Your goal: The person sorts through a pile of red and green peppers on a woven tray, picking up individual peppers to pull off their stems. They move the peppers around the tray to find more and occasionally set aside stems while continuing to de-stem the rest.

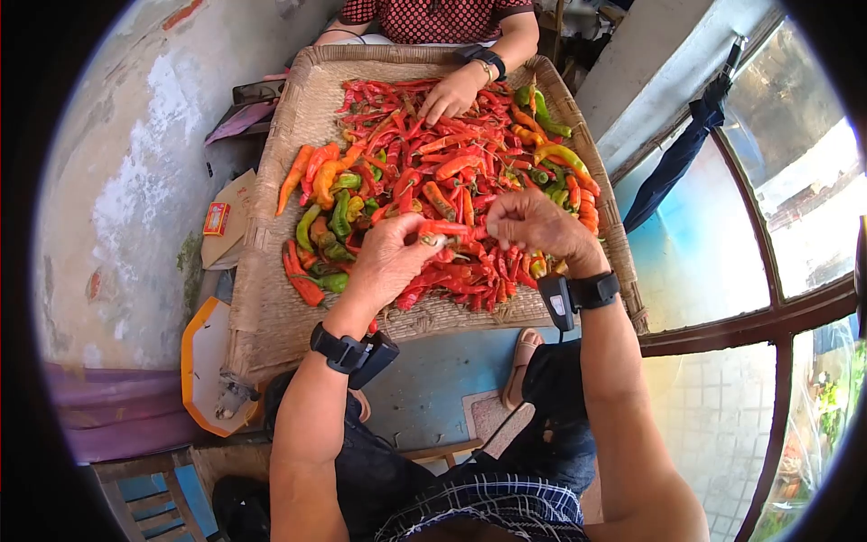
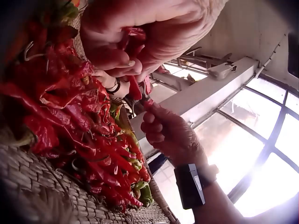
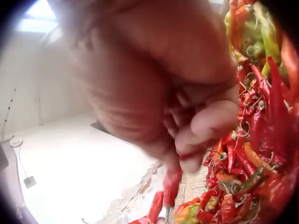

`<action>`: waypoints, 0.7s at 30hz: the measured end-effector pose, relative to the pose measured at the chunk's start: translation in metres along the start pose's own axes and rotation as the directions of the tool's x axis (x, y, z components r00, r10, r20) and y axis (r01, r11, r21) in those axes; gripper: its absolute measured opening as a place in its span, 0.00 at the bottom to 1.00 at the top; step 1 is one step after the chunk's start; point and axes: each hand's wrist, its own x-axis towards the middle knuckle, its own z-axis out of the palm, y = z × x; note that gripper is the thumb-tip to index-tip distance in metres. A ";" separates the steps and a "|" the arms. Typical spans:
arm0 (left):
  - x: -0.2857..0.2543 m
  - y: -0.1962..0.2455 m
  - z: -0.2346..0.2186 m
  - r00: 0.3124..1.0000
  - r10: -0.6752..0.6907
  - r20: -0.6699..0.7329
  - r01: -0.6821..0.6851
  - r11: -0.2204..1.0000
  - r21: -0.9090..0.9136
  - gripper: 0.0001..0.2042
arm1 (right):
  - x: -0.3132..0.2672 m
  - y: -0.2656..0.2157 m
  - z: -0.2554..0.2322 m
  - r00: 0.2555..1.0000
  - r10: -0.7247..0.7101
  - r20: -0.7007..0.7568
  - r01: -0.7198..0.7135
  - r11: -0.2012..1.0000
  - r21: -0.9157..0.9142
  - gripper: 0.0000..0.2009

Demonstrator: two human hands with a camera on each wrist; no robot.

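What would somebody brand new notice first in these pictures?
Probably the bright heap of red chili peppers, filling the middle of the woven tray. Next, the red pepper between the left hand and right hand, over the heap's near side. Across the tray, another person's hand touches the far part of the heap.

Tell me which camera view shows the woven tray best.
The head view: nearly the whole outline of the woven tray shows there, its rim framing the peppers. The left wrist view catches only part of its weave and edge; the right wrist view, just a small patch.
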 end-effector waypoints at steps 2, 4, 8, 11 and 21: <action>0.004 -0.013 -0.001 0.976 0.092 -0.196 -0.083 0.995 0.054 0.08 | 0.015 0.005 0.002 0.961 -0.020 -0.275 0.056 0.991 0.121 0.08; 0.005 -0.011 -0.007 0.981 -0.024 -0.195 0.000 0.993 -0.120 0.07 | 0.030 0.016 0.008 0.847 -0.007 -0.531 0.144 0.965 0.217 0.09; 0.008 -0.021 -0.009 0.956 0.140 -0.260 -0.133 0.990 0.044 0.04 | 0.042 0.030 0.022 0.554 -0.361 -0.750 0.076 0.919 -0.387 0.16; 0.003 -0.013 -0.007 0.960 0.144 -0.239 -0.133 0.989 0.065 0.05 | 0.039 0.022 0.039 0.967 -0.079 -0.243 -0.103 0.750 -0.653 0.17; -0.005 -0.017 0.003 0.931 0.365 0.000 -0.306 0.780 0.546 0.13 | 0.019 0.007 0.044 0.912 -0.217 -0.348 -0.011 0.836 -0.549 0.11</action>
